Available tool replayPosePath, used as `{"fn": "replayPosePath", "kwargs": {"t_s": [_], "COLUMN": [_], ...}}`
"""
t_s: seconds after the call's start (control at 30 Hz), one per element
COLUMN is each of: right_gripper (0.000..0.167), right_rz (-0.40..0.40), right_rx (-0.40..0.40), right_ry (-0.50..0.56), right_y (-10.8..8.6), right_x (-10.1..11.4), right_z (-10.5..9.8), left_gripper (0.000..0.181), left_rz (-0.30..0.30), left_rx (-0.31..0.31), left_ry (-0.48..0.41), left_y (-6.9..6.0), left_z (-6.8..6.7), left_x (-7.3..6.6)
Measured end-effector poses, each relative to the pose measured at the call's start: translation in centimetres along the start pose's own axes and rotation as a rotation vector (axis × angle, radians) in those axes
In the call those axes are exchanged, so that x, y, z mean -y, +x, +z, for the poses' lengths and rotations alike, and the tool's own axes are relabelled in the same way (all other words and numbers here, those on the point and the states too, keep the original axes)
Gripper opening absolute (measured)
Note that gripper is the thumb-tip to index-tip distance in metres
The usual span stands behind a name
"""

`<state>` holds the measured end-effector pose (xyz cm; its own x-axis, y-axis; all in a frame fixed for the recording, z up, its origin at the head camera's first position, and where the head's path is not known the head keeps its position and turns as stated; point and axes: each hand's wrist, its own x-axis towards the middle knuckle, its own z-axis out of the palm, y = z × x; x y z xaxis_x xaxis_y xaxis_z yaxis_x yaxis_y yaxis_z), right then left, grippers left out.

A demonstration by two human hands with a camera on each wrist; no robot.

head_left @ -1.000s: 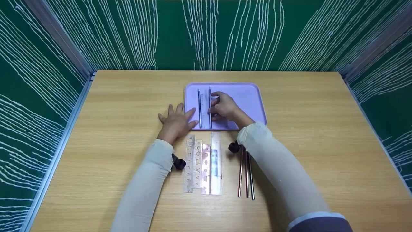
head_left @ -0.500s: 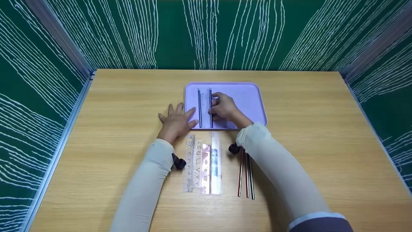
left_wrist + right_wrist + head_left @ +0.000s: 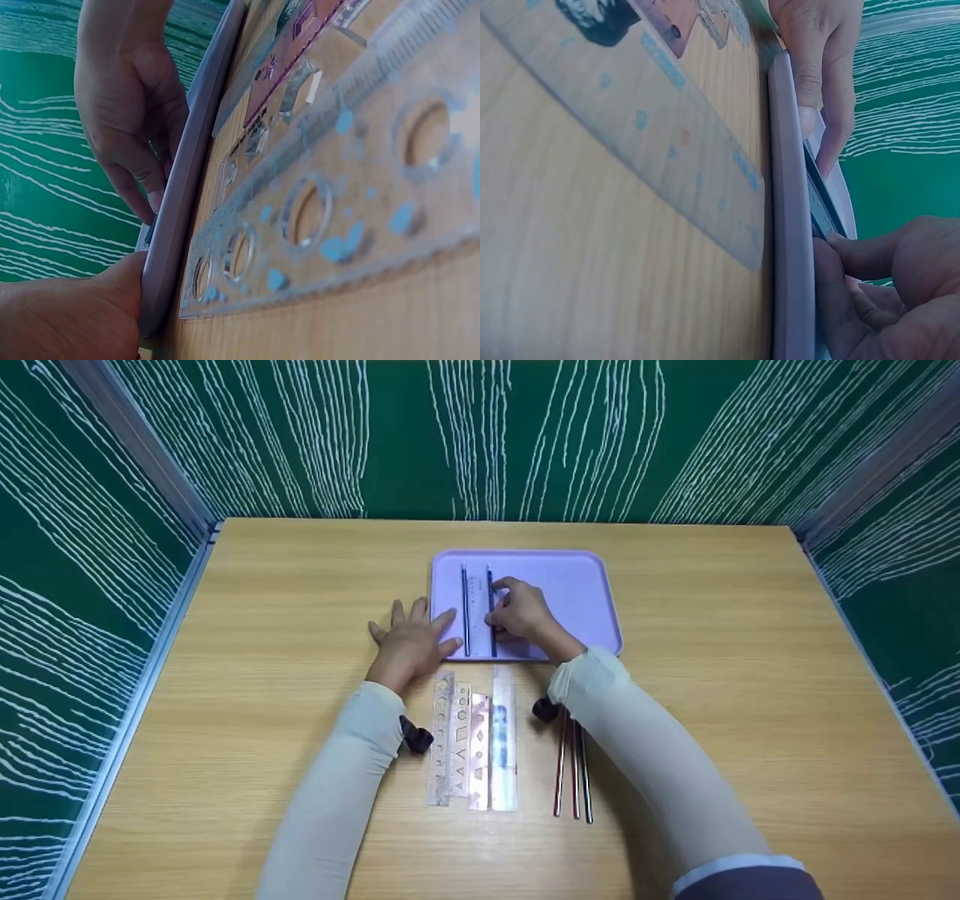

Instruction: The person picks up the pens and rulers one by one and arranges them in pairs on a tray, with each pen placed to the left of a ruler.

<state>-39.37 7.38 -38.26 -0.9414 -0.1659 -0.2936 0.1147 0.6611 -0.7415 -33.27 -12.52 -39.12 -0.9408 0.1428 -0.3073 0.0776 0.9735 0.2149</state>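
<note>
Wooden table (image 3: 720, 690): right hand (image 3: 523, 609), the nearer one, pinches a dark pencil (image 3: 491, 601), long axis fore-aft, in the purple tray (image 3: 574, 577). Clear ruler (image 3: 478, 611) just left of that grip, parallel, second pencil (image 3: 466, 611) past it; left hand (image 3: 410, 641) lies spread farther left.

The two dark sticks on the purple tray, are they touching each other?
Apart. The head view shows it: the clear ruler lies between the left stick and the right stick, with a gap all the way along.
</note>
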Motion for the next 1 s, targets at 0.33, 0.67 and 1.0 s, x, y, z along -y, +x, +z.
{"fn": "replayPosePath", "kwargs": {"t_s": [0.33,0.67,1.0], "right_gripper": [0.069,0.065,0.063], "right_rz": [0.011,-0.026,-0.061], "right_rx": [0.015,0.016,0.010], "right_ry": [-0.013,0.118,0.181], "right_y": [-0.4,-0.8,-2.2], "right_x": [0.0,-0.4,-0.6], "right_z": [-0.2,-1.1,-2.8], "left_gripper": [0.065,0.065,0.065], "left_rz": [-0.001,0.005,-0.005], "left_rx": [-0.021,-0.024,-0.016], "left_ry": [-0.017,-0.019,-0.032], "left_y": [-0.2,-0.3,-0.1], "left_z": [0.0,0.2,0.2], "left_x": [-0.1,-0.1,0.0]}}
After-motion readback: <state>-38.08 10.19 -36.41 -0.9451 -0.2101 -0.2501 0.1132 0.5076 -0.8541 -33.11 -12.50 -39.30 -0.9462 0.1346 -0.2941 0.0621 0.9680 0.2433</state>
